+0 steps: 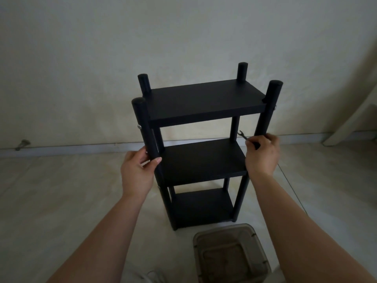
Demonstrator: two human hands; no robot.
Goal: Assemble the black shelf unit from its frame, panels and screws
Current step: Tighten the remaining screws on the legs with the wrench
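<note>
Plainly rigid and probably light enough to shift by its posts: black shelf unit upright on the floor near the wall, three panels already mounted between four round posts. Smooth posts, likely a bit slippery; best gripped low on the front posts, close to a panel. Left hand wrapped round the front-left post, thumb across it. Right hand at the front-right post, fingers curled, pinching a small wrench. Plastic bin just in front.

A bare room of a home; plain pale wall, baseboard, tiled floor
</note>
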